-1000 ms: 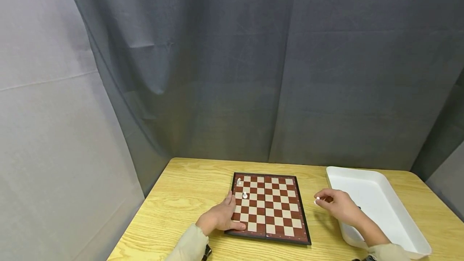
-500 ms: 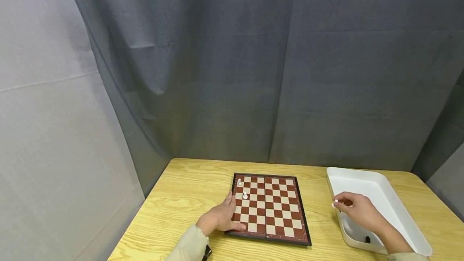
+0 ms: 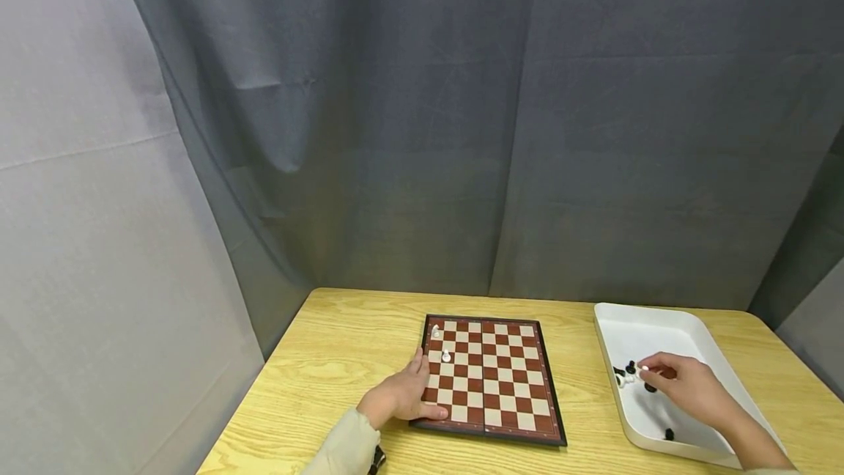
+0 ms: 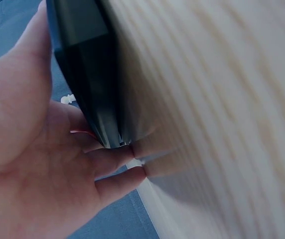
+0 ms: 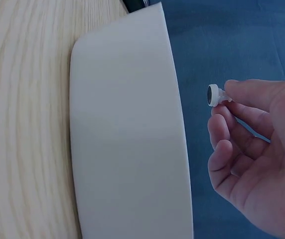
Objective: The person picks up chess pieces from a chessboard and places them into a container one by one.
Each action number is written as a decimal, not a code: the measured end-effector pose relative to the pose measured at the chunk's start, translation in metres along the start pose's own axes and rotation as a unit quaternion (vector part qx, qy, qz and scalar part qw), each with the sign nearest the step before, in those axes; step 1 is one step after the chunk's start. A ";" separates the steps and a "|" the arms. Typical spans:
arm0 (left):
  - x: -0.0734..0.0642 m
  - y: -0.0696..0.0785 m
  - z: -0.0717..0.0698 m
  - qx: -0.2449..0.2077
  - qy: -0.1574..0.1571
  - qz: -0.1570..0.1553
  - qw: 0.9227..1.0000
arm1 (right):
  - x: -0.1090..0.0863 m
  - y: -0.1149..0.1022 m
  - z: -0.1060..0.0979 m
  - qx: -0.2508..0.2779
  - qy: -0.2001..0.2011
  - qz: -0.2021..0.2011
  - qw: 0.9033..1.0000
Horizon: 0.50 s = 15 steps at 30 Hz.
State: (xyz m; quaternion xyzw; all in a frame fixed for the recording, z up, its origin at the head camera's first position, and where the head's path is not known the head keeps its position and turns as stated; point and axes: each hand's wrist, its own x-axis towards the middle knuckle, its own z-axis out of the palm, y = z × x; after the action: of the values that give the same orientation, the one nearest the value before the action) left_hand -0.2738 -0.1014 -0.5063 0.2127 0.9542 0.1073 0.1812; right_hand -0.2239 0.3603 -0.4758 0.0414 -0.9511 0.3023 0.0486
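A brown-and-cream chessboard (image 3: 508, 381) lies unfolded on the table. My left hand (image 3: 398, 393) rests at its left side, fingers along the edge and thumb over the near-left corner; the left wrist view has the fingers (image 4: 115, 186) reaching down to the tabletop beside the board's black side. Two white chess pieces stand on the board: a pawn (image 3: 445, 357) and another (image 3: 435, 331) near the far-left corner. Above the white tray (image 3: 603, 347), my right hand (image 3: 689, 385) pinches a small white chess piece (image 5: 214, 95) between thumb and finger, its dark underside facing outward.
Inside the tray lie several black and white chess pieces, among them a black one (image 3: 631, 367) near the left wall and a lone black piece (image 3: 669, 434) toward the front. Wooden tabletop (image 3: 574, 416) separates board and tray. A dark grey curtain (image 3: 422, 130) hangs behind the table.
My right hand has moved right with the white chess piece, from the tabletop beside the tray to above the tray, bringing pieces inside into view. My left hand stays on the chessboard.
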 end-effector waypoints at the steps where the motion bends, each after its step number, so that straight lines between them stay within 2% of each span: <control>1: 0.000 0.000 0.000 -0.001 0.000 -0.001 1.000 | 0.000 0.002 -0.001 -0.004 0.000 0.001 1.000; 15: -0.002 0.002 -0.001 -0.004 0.004 -0.002 1.000 | -0.004 0.017 -0.004 0.003 -0.026 0.024 0.999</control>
State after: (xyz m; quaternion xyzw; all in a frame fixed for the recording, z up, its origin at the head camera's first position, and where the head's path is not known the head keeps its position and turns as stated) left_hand -0.2716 -0.1004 -0.5048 0.2099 0.9549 0.1112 0.1783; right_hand -0.2213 0.3765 -0.4823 0.0264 -0.9518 0.3052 0.0167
